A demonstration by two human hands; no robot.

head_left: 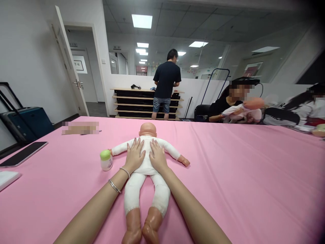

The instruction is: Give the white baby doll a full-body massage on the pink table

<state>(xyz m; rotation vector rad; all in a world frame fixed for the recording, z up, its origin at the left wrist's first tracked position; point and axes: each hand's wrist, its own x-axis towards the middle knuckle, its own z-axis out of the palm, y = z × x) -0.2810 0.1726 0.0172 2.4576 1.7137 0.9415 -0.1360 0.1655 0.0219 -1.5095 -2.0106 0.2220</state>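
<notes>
A baby doll (146,183) in a white suit lies on the pink table (228,176), head away from me and bare feet toward me. My left hand (134,156) rests flat on the left side of its torso, fingers stretched out. My right hand (157,156) lies flat beside it on the right side of the torso, fingers together and extended. Neither hand holds anything. A small white bottle with a green cap (106,160) stands just left of the doll's arm.
A dark tablet (24,154) and a white object (7,178) lie at the table's left edge. A suitcase (25,123) stands beyond. Across the table, seated people (228,101) handle another doll; one person (166,84) stands at shelves behind.
</notes>
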